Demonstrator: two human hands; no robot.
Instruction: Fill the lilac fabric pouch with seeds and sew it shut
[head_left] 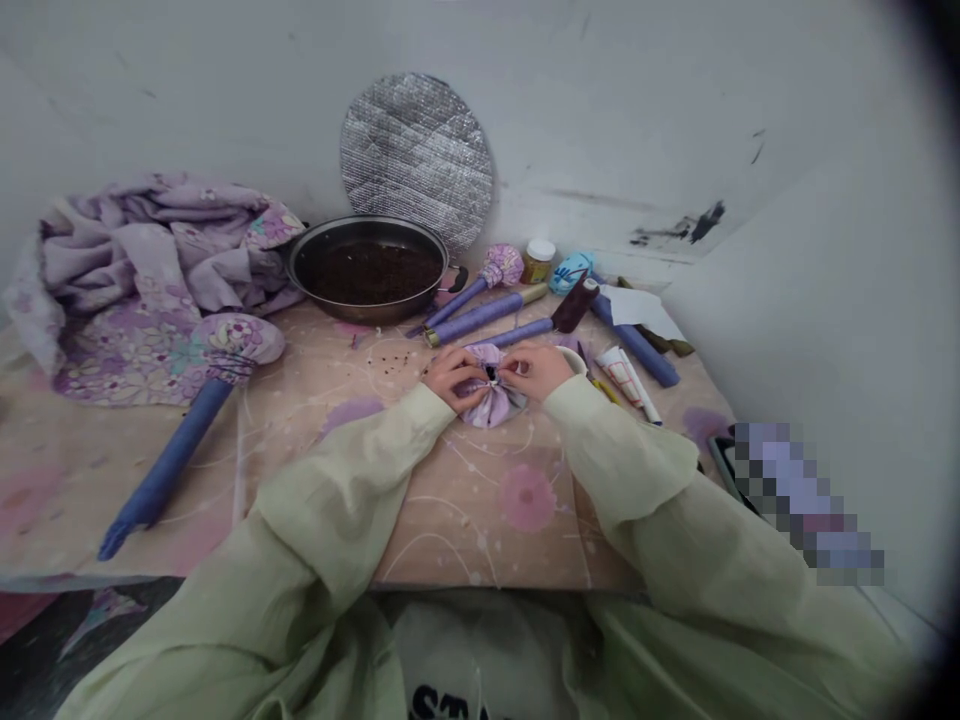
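A gathered round of lilac cloth lies on the table in front of me, with a small dark opening at its middle. My left hand grips its left side, fingers bent over the folds. From the right, my right hand pinches the edge of the gathers near the opening. Anything finer between the fingertips is too small to make out. Just beyond my hands lie a blue-purple wrapped stick and a spool of dark maroon thread.
At left lie a heap of floral cloth and a cloth-headed stick. A dark pan stands behind, before a round silver mat. Rightward are a small jar, a white tube and another wrapped stick.
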